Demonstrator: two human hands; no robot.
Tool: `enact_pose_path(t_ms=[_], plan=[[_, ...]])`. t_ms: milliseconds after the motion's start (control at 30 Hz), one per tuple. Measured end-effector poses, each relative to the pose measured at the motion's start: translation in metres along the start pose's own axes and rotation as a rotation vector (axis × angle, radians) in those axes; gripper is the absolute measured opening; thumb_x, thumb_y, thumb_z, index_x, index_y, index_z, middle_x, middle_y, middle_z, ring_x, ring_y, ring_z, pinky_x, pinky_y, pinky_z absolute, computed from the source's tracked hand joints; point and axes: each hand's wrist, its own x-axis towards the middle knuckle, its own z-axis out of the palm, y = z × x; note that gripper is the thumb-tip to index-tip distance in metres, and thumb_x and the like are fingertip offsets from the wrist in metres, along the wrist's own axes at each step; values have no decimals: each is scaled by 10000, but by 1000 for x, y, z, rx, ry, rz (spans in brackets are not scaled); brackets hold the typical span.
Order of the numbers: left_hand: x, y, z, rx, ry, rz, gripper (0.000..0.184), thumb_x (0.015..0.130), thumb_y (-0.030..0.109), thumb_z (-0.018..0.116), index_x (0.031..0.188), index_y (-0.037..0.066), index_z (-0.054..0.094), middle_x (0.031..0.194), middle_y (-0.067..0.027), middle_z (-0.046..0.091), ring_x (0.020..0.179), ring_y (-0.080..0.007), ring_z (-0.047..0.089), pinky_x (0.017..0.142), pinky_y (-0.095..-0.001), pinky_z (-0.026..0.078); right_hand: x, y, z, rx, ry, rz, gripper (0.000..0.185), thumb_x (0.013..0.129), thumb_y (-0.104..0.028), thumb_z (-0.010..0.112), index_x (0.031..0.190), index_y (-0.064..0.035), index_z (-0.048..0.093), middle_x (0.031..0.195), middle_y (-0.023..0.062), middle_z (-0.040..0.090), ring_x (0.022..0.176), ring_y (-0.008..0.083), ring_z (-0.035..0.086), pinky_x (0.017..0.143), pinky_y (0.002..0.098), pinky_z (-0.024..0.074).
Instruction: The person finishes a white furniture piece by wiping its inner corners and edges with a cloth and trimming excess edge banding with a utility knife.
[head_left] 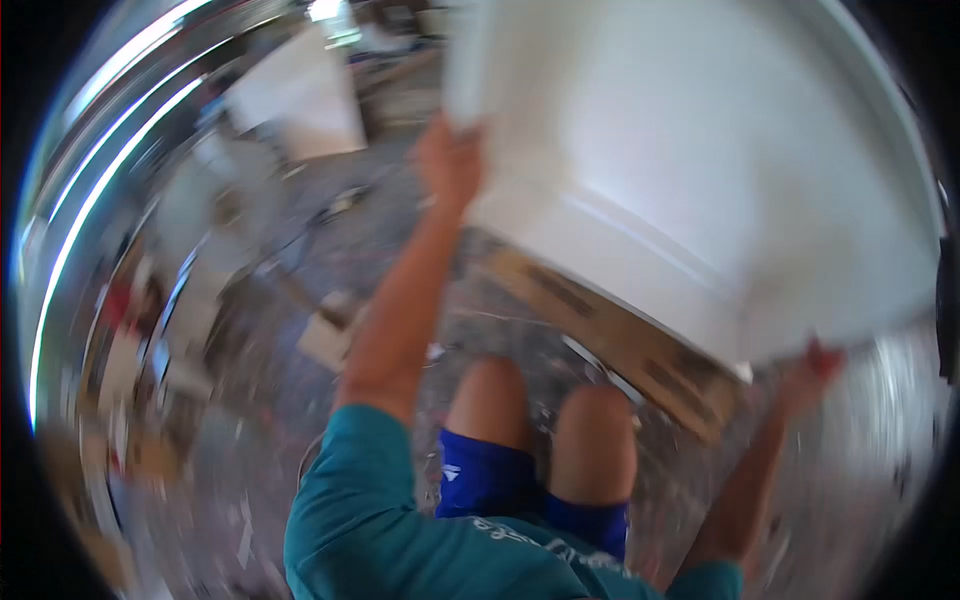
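Observation:
A large white open box, like a cabinet shell [650,150], fills the upper right of the head view, tilted, with its inner faces toward me. My left hand [452,165] is closed around its left edge. At its lower right corner, my right hand [810,378] has its fingers closed on the rim, though motion smears them. Below the box's lower edge, a long brown cardboard piece [620,345] lies on the floor with dark print on it.
The grey floor [300,450] is littered with scraps. A white panel [300,95] leans at the upper left. A small cardboard piece [330,340] lies left of my knees, and more cardboard [155,455] stands at the far left.

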Motion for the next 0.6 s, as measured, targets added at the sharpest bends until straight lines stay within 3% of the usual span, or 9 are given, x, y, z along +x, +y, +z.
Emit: enact_pose_path(t_ms=[67,133,167,233,300,433,533,600], plan=[[66,20,-15,-98,127,146,452,815,119,729,1242,71,590,971,-194,695,854,-404,677,708,-466,527,-25,-54,-3,229,-12,144,526,951,-292,685,1328,30,510,1181,216,649,1010,302,659,824,391,553],[121,42,-40,-186,151,254,465,781,105,742,1225,88,602,945,-170,700,862,-409,665,756,-478,534,-39,-29,17,58,-24,25,550,923,-317,717,1309,27,530,1102,198,678,914,308,673,801,393,553],[145,56,-64,-36,-102,163,546,814,154,755,1311,61,549,1113,-203,677,1031,-383,660,850,-453,526,-50,-40,21,-29,-82,36,543,916,-324,723,1288,28,545,1076,188,687,884,310,677,791,396,549],[190,69,-82,-39,-124,308,502,895,111,637,1366,104,461,1036,-227,689,910,-444,676,799,-511,543,-79,-57,41,45,-108,117,459,938,-290,692,1215,48,555,1034,178,670,890,300,662,797,399,537],[218,85,-86,-4,-32,436,420,898,99,617,1305,88,517,1037,-225,684,846,-427,681,758,-520,538,-110,-67,59,147,-169,220,430,946,-275,678,1183,62,554,1024,177,659,905,298,653,807,401,527],[240,124,-118,-42,-62,729,408,881,55,595,1282,71,524,1064,-212,682,912,-406,676,786,-501,537,-167,-83,93,381,-326,312,503,939,-265,683,1263,73,500,1098,200,645,971,317,645,844,403,514],[250,139,-95,43,-126,743,395,873,18,562,1259,103,577,1126,-188,681,1026,-377,663,869,-473,528,-195,-93,102,338,-428,272,578,933,-225,680,1360,73,430,1145,213,631,1015,327,633,869,410,510],[250,137,-71,47,-45,748,367,878,36,563,1234,113,616,1137,-179,682,1040,-365,663,898,-477,518,-207,-71,117,285,-486,157,577,921,-169,677,1388,60,428,1150,194,640,1031,326,632,890,397,515]])
